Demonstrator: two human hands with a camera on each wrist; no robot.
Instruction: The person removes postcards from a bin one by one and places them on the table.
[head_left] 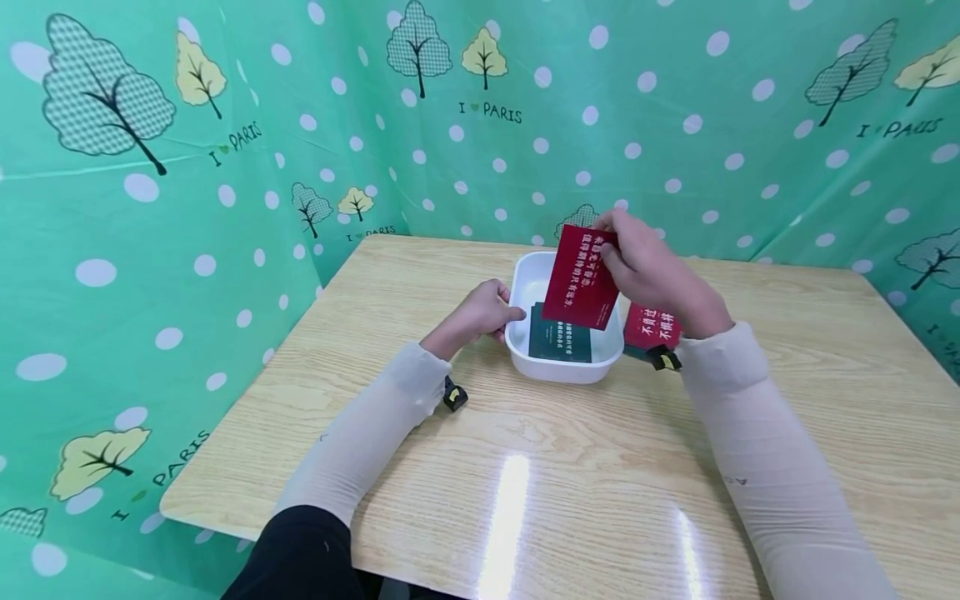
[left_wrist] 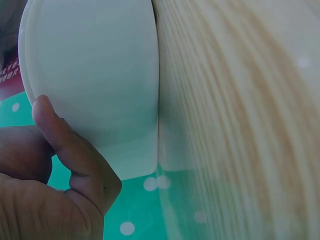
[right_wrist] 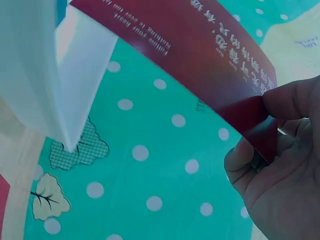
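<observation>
A white plastic basin (head_left: 568,371) stands on the table. My left hand (head_left: 486,312) grips its left side, the thumb lying at the rim in the left wrist view. Between the thumb and fingers of my right hand (head_left: 647,260) is a red card (head_left: 581,275) with white printed characters, tilted above the basin. In the right wrist view that card (right_wrist: 200,60) bends slightly near the pinched corner. A dark green card (head_left: 558,340) with white print lies inside the basin, partly covered from view by the red one.
To the right of the basin, another red card (head_left: 651,323) lies on the wooden table (head_left: 600,467), partly hidden by my right wrist. A dark green edge shows beneath it. A green curtain (head_left: 525,167) with white dots and trees hangs behind and at the left.
</observation>
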